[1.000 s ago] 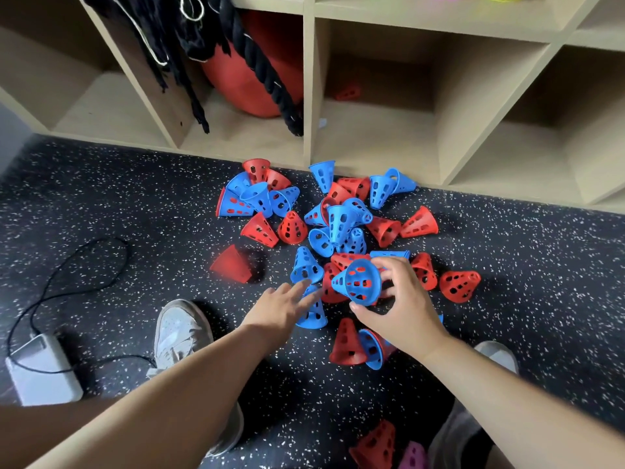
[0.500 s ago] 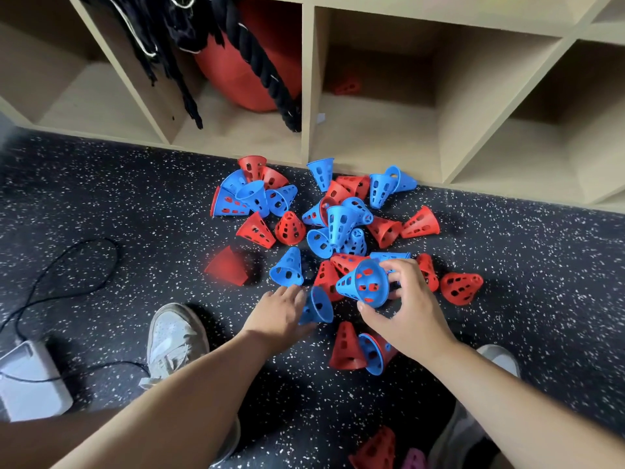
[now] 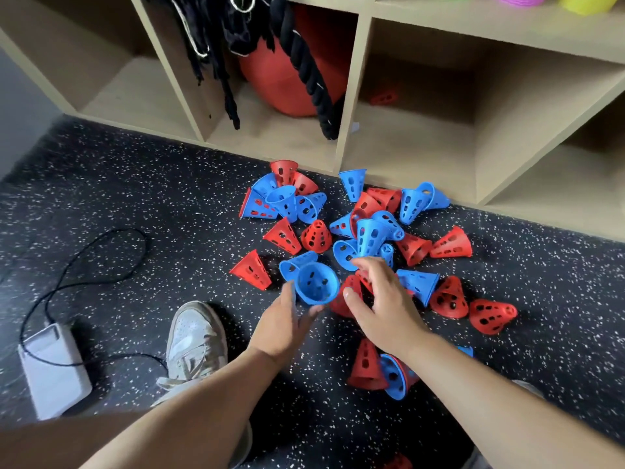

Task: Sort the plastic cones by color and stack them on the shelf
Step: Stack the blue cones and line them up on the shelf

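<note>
Black speckled floor [image 3: 135,198] — red and blue cones [image 3: 368,231] scattered before wooden shelf [image 3: 406,147]. Left hand [image 3: 279,324] grips blue cone [image 3: 316,282]; right hand [image 3: 385,309] spread over the pile.

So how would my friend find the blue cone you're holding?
Start at the wooden shelf, then drop to the pile of cones on the speckled floor. At the pile's near edge the left hand grips a blue cone. No other cone is held, and its wide mouth faces the camera.
</note>
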